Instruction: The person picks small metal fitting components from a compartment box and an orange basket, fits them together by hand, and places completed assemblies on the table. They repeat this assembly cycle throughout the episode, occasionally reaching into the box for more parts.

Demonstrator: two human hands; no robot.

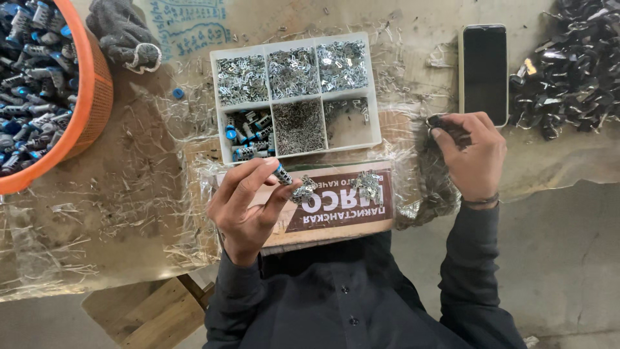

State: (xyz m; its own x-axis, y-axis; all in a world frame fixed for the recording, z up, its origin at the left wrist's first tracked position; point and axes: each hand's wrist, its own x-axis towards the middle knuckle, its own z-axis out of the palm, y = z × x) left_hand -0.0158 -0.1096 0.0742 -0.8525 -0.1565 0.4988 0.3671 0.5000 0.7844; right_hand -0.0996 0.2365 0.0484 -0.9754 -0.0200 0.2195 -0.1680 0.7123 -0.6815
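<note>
The left hand (248,203), nearest the camera, is raised palm-up over the cardboard box (336,216), pinching a small blue-tipped metal part (282,174) between thumb and fingertips; its long axis slants up and left toward the white compartment tray (297,39) just beyond. The right hand (475,155) is farther off to the right, fingers curled, pinching a small dark clip (436,121) just beside the phone (484,71) on the worktop (142,168).
</note>
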